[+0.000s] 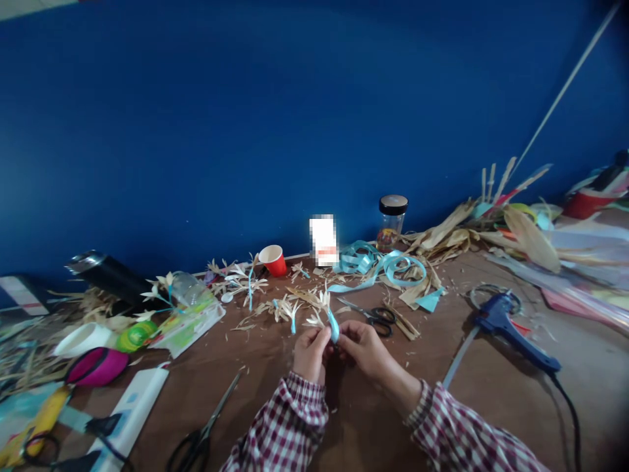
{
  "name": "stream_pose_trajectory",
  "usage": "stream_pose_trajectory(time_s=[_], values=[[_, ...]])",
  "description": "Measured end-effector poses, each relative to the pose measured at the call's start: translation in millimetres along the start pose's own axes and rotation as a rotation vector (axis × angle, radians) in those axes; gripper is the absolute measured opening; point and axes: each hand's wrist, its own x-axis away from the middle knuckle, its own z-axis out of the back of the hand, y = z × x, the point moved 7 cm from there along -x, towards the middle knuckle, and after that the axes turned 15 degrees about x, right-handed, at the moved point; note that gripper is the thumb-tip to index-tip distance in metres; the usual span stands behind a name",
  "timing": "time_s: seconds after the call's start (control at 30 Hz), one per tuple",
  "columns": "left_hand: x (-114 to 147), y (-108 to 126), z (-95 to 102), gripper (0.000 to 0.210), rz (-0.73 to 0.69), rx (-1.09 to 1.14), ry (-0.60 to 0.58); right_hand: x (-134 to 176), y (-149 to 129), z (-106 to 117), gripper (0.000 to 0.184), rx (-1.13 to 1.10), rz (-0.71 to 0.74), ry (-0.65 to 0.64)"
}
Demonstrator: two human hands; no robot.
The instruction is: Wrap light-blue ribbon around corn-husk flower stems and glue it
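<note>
Between both hands is a small corn-husk flower (pixel 325 301) with pale petals pointing away from me and light blue ribbon (pixel 334 325) around its base. My left hand (pixel 310 354) is closed, thumb and fingers pinching the flower's lower end. From the other side my right hand (pixel 366 349) pinches the blue part, its fingertips partly hidden. Just beyond the hands lie a similar flower (pixel 293 317) with a blue stem and a pair of scissors (pixel 381 320). A loose coil of light blue ribbon (pixel 403 267) rests farther back.
A blue glue gun (pixel 511 334) with a cord lies at right. At front left are black-handled scissors (pixel 206 429) and a white power strip (pixel 140 400). A red paper cup (pixel 275 260), a lidded jar (pixel 392 223) and dried husks (pixel 442 226) stand near the blue wall (pixel 314 118).
</note>
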Motion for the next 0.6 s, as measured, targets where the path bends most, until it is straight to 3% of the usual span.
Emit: stream_pose_trajectory(time_s=[0.23,0.6], values=[[-4.4,-8.7,-0.7,0.036,0.134,0.143,-0.064,1.8,-1.8,-1.3,0.030,0.063,0.038,0.013],[-4.1,-13.0,4.0,0.027,0.266,0.244,-0.067,2.5,-5.6,-2.0,0.022,0.157,0.082,0.026]])
